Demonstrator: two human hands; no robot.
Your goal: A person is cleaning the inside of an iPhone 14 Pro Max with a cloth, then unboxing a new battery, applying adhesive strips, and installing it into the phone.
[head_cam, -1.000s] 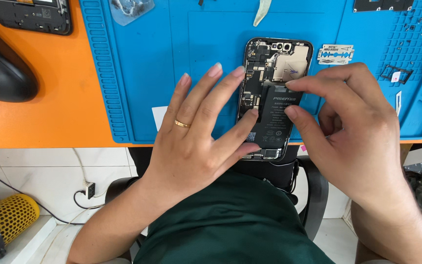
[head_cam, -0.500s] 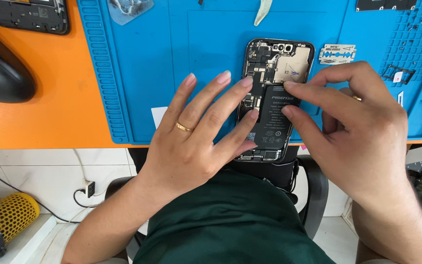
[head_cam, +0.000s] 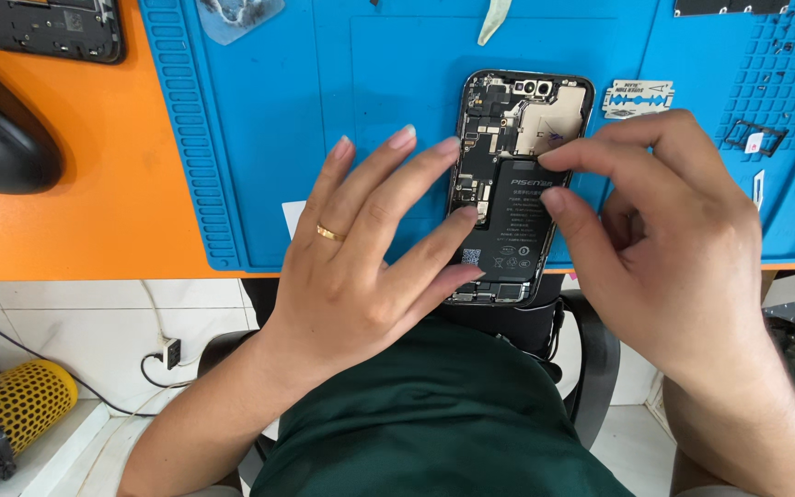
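An opened phone (head_cam: 519, 120) lies face down on a blue repair mat (head_cam: 370, 101), its boards and a black battery (head_cam: 519, 225) exposed. My left hand (head_cam: 361, 248), with a gold ring, rests spread against the phone's left edge, fingertips touching its frame. My right hand (head_cam: 664, 239) hovers over the phone's right side; its index fingertip and thumb touch the battery's upper right edge. Whether anything is pinched between them I cannot tell.
A razor blade (head_cam: 637, 98) lies right of the phone. A black mouse (head_cam: 2, 147) and a dark device (head_cam: 48, 28) sit on the orange desk (head_cam: 94, 221). A white pry tool (head_cam: 494, 20) lies at the back. Small parts sit in the mat's tray area (head_cam: 766, 92).
My right hand has shifted up along the battery's right edge, and its fingers have lifted a little. My left hand stays spread on the phone's left side.
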